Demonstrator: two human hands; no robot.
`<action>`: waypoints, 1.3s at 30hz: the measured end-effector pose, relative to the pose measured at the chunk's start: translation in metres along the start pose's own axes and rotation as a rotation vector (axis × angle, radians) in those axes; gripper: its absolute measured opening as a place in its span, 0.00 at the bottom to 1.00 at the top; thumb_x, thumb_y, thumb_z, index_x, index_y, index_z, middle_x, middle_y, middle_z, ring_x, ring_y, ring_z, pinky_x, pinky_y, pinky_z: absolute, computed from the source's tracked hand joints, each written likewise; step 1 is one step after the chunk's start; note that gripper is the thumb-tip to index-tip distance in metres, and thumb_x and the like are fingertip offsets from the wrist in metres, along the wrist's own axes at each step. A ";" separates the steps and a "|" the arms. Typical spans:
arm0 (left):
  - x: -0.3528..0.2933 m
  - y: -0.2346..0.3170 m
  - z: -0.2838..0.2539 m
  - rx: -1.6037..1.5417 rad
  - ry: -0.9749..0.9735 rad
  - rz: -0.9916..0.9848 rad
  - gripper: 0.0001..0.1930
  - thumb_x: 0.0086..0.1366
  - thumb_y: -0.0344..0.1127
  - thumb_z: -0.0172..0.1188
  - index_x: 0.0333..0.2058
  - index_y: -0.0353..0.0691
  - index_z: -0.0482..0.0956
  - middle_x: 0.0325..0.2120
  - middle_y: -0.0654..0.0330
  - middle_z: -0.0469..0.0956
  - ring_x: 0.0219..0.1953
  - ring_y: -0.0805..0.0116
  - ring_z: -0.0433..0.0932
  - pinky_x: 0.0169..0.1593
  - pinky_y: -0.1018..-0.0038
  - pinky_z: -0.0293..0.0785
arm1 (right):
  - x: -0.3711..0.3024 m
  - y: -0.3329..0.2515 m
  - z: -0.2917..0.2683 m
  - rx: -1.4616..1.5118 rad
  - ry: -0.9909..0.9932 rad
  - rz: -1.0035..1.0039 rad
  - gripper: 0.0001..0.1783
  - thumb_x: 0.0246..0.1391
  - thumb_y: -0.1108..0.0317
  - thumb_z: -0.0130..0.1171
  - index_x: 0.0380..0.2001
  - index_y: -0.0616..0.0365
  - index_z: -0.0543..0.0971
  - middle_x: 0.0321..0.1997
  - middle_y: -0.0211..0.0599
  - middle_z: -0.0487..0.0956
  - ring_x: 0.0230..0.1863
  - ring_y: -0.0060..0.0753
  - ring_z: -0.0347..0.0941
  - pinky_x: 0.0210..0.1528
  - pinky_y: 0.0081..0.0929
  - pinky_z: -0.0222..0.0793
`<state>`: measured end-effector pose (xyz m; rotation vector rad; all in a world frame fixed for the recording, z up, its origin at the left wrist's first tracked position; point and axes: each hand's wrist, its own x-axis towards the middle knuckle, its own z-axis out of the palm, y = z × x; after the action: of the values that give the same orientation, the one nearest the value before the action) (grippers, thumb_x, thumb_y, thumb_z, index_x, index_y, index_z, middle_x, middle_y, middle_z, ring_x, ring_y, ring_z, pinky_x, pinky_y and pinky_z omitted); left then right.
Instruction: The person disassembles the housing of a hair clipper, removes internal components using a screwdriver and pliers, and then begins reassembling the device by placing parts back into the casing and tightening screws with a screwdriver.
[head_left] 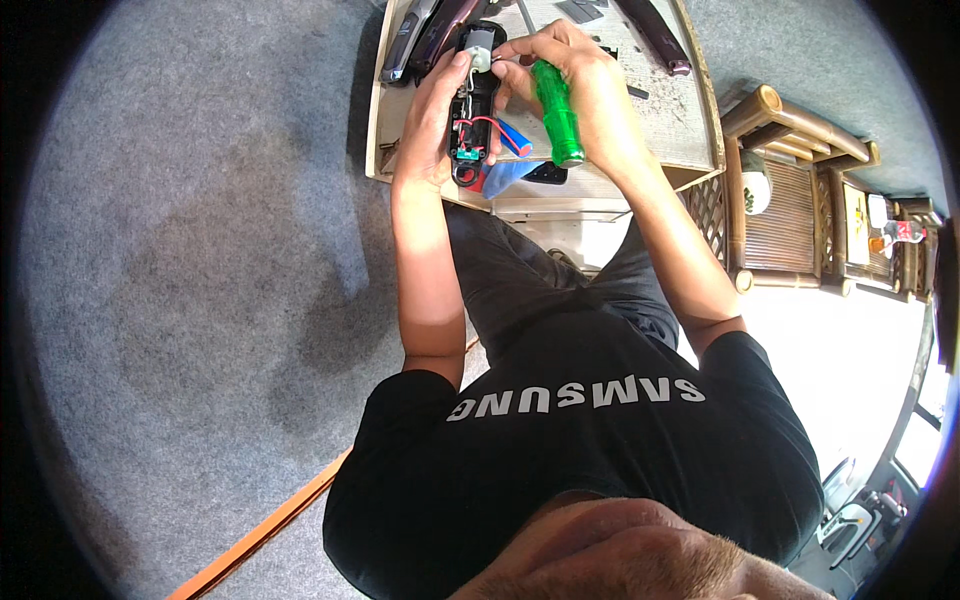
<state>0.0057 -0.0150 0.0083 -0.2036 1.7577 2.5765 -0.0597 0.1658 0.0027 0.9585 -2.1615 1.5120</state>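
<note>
Opened clipper [487,95] at the top centre of the frame, above the desk [672,130], both hands in close!
Left hand's [425,125] grip is wrapped round the casing, insides facing up, probably for clear access; right hand's [602,105] grip is closed on a green screwdriver handle [560,120], seemingly tucked there to free the fingertips beside the silver motor [480,42]. Whether they pinch anything, can't tell! Blue battery [515,138] sits outside, red wire attached.
</note>
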 end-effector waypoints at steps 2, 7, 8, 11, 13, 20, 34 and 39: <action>0.000 0.000 -0.001 0.002 0.002 -0.002 0.18 0.76 0.51 0.55 0.49 0.42 0.76 0.27 0.56 0.80 0.15 0.67 0.80 0.14 0.73 0.77 | 0.001 -0.001 0.002 -0.006 0.016 -0.008 0.10 0.58 0.59 0.71 0.40 0.49 0.89 0.35 0.40 0.80 0.38 0.48 0.83 0.42 0.41 0.77; -0.001 0.000 0.002 0.023 0.008 0.012 0.19 0.75 0.52 0.56 0.49 0.42 0.76 0.27 0.57 0.80 0.15 0.67 0.80 0.14 0.73 0.77 | 0.001 -0.004 0.000 0.022 0.016 0.009 0.10 0.58 0.58 0.71 0.38 0.50 0.89 0.34 0.40 0.81 0.37 0.48 0.83 0.42 0.41 0.77; -0.002 0.001 0.002 0.023 0.008 0.012 0.19 0.75 0.52 0.56 0.49 0.42 0.76 0.27 0.57 0.80 0.15 0.67 0.80 0.14 0.73 0.77 | 0.002 -0.003 0.001 0.020 0.034 -0.010 0.10 0.58 0.59 0.71 0.38 0.51 0.88 0.34 0.40 0.81 0.37 0.48 0.83 0.41 0.41 0.77; -0.002 0.000 0.002 0.029 0.019 0.014 0.19 0.75 0.52 0.56 0.49 0.43 0.76 0.26 0.58 0.80 0.15 0.67 0.81 0.14 0.73 0.77 | 0.002 -0.003 0.000 0.027 0.045 -0.028 0.10 0.58 0.60 0.71 0.38 0.52 0.88 0.34 0.42 0.81 0.36 0.49 0.83 0.41 0.40 0.77; -0.001 -0.002 0.000 0.027 0.018 0.032 0.18 0.75 0.52 0.56 0.49 0.43 0.76 0.26 0.58 0.80 0.15 0.67 0.80 0.14 0.72 0.77 | 0.001 -0.002 0.000 0.037 0.038 -0.029 0.10 0.57 0.60 0.71 0.38 0.52 0.87 0.34 0.42 0.81 0.36 0.49 0.83 0.41 0.40 0.77; -0.004 0.002 0.005 0.056 0.057 -0.001 0.18 0.74 0.52 0.57 0.48 0.43 0.77 0.25 0.57 0.79 0.14 0.68 0.80 0.15 0.73 0.78 | -0.004 -0.007 -0.002 0.065 -0.003 -0.008 0.09 0.55 0.62 0.72 0.37 0.54 0.86 0.34 0.44 0.81 0.37 0.50 0.83 0.42 0.41 0.77; -0.004 0.000 0.018 0.102 0.080 0.163 0.22 0.75 0.50 0.57 0.57 0.41 0.73 0.33 0.60 0.78 0.18 0.72 0.82 0.17 0.75 0.80 | 0.000 -0.018 0.004 -0.015 -0.003 0.045 0.10 0.44 0.71 0.72 0.34 0.54 0.86 0.33 0.47 0.81 0.40 0.51 0.83 0.45 0.42 0.77; -0.003 0.000 0.017 0.121 0.088 0.169 0.22 0.75 0.50 0.56 0.57 0.41 0.73 0.33 0.60 0.78 0.18 0.71 0.82 0.16 0.75 0.80 | -0.003 -0.017 0.010 -0.014 0.050 0.096 0.10 0.46 0.68 0.73 0.34 0.54 0.86 0.31 0.45 0.79 0.37 0.50 0.82 0.43 0.42 0.77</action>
<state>0.0072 0.0010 0.0144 -0.1750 2.0384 2.5977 -0.0448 0.1538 0.0093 0.8139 -2.2082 1.5459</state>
